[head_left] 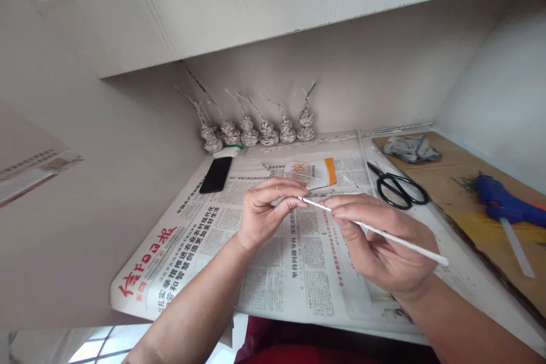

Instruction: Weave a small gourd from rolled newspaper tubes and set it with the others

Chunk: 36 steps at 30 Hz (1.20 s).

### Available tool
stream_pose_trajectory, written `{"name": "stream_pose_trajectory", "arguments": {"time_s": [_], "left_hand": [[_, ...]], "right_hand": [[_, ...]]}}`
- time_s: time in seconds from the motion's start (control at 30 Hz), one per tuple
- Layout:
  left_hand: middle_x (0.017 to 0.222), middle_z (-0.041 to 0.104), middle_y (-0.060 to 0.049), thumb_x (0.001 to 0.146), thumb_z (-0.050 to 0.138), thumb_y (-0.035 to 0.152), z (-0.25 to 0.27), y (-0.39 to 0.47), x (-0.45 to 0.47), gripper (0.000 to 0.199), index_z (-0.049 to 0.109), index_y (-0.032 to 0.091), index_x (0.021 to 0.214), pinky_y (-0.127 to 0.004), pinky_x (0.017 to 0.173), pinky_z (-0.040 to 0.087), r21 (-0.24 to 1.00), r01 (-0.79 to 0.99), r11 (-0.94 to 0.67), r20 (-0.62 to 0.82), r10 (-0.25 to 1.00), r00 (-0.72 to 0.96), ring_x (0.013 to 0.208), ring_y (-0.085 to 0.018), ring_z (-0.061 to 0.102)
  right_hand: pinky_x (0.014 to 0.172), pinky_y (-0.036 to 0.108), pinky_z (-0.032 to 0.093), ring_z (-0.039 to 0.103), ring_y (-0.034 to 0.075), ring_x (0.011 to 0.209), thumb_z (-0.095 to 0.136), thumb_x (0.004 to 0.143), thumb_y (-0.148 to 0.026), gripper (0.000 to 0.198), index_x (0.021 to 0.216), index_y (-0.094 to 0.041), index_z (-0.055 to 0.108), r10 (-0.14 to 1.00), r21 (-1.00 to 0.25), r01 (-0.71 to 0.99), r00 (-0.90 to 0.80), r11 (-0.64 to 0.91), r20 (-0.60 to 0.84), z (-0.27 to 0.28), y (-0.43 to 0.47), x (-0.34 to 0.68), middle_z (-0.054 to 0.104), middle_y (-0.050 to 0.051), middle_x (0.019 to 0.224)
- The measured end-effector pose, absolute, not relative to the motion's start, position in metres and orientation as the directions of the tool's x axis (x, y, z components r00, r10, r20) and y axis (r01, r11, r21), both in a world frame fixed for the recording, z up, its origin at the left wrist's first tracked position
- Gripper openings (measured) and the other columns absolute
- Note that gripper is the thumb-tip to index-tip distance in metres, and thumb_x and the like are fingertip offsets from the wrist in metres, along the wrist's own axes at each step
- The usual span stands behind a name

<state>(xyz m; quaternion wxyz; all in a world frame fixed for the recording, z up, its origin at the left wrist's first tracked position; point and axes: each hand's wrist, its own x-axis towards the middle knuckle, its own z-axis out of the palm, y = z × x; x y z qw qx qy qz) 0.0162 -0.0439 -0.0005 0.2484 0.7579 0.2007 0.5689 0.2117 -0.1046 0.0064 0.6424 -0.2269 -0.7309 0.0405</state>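
Observation:
A thin white rolled paper stick (401, 240) slants between my two hands above the newspaper (273, 273). My left hand (273, 205) pinches its far tip between thumb and fingers. My right hand (384, 242) grips it partway along, and its thick end sticks out past the knuckles to the right. Just behind the fingers lies a white and orange piece of card (328, 173) with thin lines across it, too small to make out. Black-handled scissors (401, 189) rest on the right, beyond my right hand.
Several gourd-shaped woven paper figures (268, 133) stand along the back wall. A black phone (216, 174) lies at left. On the right, a cardboard sheet (464, 182) bears a blue glue gun (507, 199) and a crumpled cloth (412, 149). A shelf (298, 0) overhangs the back.

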Motion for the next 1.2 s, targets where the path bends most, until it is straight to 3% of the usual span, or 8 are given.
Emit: {"name": "stream_pose_trajectory", "arguments": {"time_s": [0.57, 0.8, 1.03, 1.2], "left_hand": [[0.094, 0.078, -0.005, 0.081, 0.077, 0.015, 0.0006, -0.0446, 0.018, 0.015, 0.079, 0.022, 0.095, -0.032, 0.086, 0.061, 0.627, 0.028, -0.779, 0.748, 0.611, 0.261, 0.092, -0.018, 0.075], [0.095, 0.078, -0.005, 0.081, 0.076, 0.013, -0.0004, -0.0443, 0.0163, 0.018, 0.079, 0.022, 0.096, -0.032, 0.086, 0.061, 0.626, 0.015, -0.78, 0.75, 0.606, 0.265, 0.092, -0.019, 0.075], [0.093, 0.077, -0.005, 0.079, 0.078, 0.01, 0.0002, -0.0441, 0.0169, 0.019, 0.079, 0.021, 0.094, -0.033, 0.086, 0.061, 0.623, 0.009, -0.782, 0.752, 0.603, 0.267, 0.091, -0.019, 0.075], [0.094, 0.077, -0.005, 0.078, 0.079, 0.011, -0.0007, -0.0434, 0.0163, 0.02, 0.079, 0.022, 0.094, -0.032, 0.085, 0.06, 0.606, 0.028, -0.795, 0.76, 0.59, 0.273, 0.092, -0.019, 0.075]], "right_hand": [[0.081, 0.033, 0.063, 0.074, 0.02, 0.091, 0.062, 0.08, 0.005, 0.036, 0.108, -0.018, 0.066, 0.37, -0.287, 0.391, -0.154, 0.875, 0.916, 0.0095, -0.1068, 0.2147, 0.076, 0.009, 0.099], [0.08, 0.035, 0.062, 0.074, 0.02, 0.089, 0.063, 0.079, 0.007, 0.035, 0.105, -0.016, 0.067, 0.374, -0.303, 0.351, -0.151, 0.886, 0.915, 0.0113, -0.1055, 0.2134, 0.075, 0.009, 0.096], [0.079, 0.039, 0.061, 0.072, 0.023, 0.093, 0.064, 0.076, 0.007, 0.042, 0.111, -0.017, 0.066, 0.408, -0.384, 0.273, -0.036, 0.882, 0.912, 0.0073, -0.1033, 0.214, 0.074, 0.008, 0.101], [0.091, 0.044, 0.054, 0.068, 0.024, 0.103, 0.056, 0.087, -0.001, 0.033, 0.113, -0.019, 0.065, 0.482, -0.463, 0.311, 0.017, 0.83, 0.876, 0.009, -0.1021, 0.2152, 0.07, 0.008, 0.108]]}}
